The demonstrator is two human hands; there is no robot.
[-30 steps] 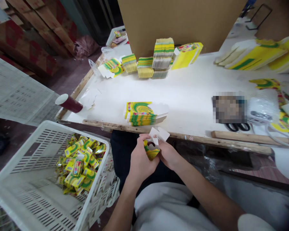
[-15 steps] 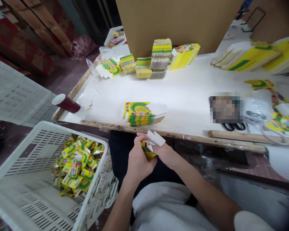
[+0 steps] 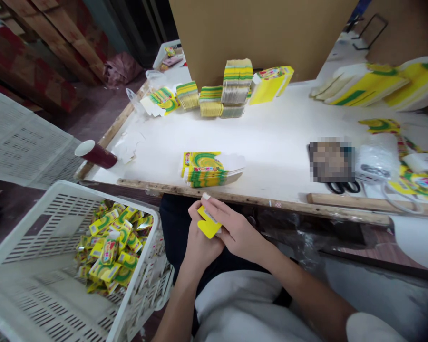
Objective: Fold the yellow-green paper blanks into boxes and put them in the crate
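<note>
1. A small yellow cardboard box (image 3: 209,227) was gripped by the left hand (image 3: 202,244) and right hand (image 3: 240,232) before the white, wood-edged counter (image 3: 278,142).
2. Yellow-and-green cardboard cartons (image 3: 204,170) were stacked on it.
3. Yellow-and-green packets (image 3: 112,249) were heaped in a slatted white plastic crate (image 3: 53,285).
</note>
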